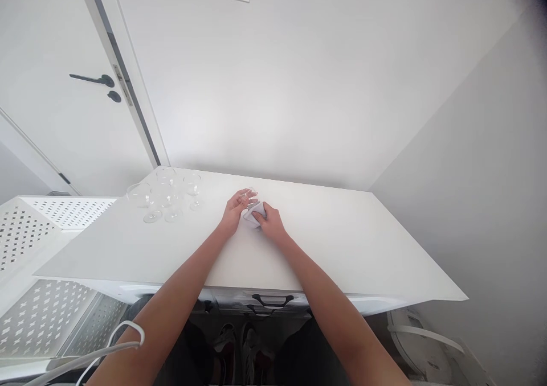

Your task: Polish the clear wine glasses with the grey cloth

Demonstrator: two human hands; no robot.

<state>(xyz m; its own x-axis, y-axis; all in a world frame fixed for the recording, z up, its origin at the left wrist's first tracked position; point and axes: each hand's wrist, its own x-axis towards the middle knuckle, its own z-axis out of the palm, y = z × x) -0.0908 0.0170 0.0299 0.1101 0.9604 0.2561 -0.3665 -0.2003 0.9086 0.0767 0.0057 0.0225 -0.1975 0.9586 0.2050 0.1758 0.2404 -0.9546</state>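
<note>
My left hand (234,208) is closed around a clear glass (249,194), held tilted just above the white cabinet top (342,232). In my right hand (270,221) is a folded white cloth (256,215), pinched between thumb and fingers and pressed against the glass. The lower part of the glass is hidden behind the cloth and fingers. To the left stand several clear stemmed glasses, among them a front one (139,195) and one nearest my left hand (193,185).
A white door with a dark handle (92,79) is at the left. White perforated panels (25,232) stand beside the cabinet's left end. Drawers with black handles (273,301) face me below the top. A white cable (111,346) hangs at lower left.
</note>
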